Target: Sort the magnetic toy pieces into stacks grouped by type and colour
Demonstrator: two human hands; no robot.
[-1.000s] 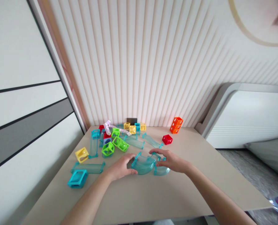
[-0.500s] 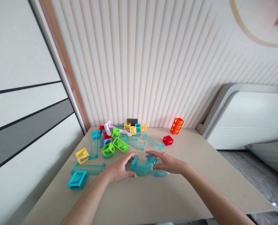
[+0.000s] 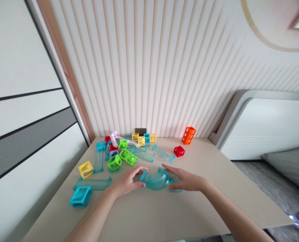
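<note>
Near the middle of the tan table, a see-through teal curved track piece lies flat. It's a U-shaped half-pipe with both ends pointing toward the wall. The left hand comes in palm down, thumb and fingers pinched on the left end. The right hand rests against the right end, fingers fairly flat; can't really tell if it's gripping.

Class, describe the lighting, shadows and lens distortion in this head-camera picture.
Head view: soft, even light; only faint shadows under the left hand and right hand on the table; wall slats fan outward, a wide-angle distortion; the orange block tints the wall behind it reddish; the curved clear track looks sharp.
</note>
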